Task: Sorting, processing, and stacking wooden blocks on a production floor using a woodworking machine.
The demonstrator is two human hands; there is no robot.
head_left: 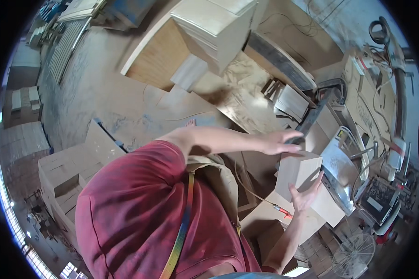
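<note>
At three o'clock, the wood block (297, 171) rests beside the machine table (338, 173). Left hand (280, 142) lies flat on top; right hand (304, 195) presses its side, fingers spread. Neither grips, so the block could tip.

A dusty concrete floor (102, 88) strewn with sawdust fills the workshop. Stacks of pale wooden boards (219, 23) stand at the top, more cut blocks (65, 176) at left. A floor fan (354, 255) sits lower right. Daylight enters through windows (14, 218) at left.
</note>
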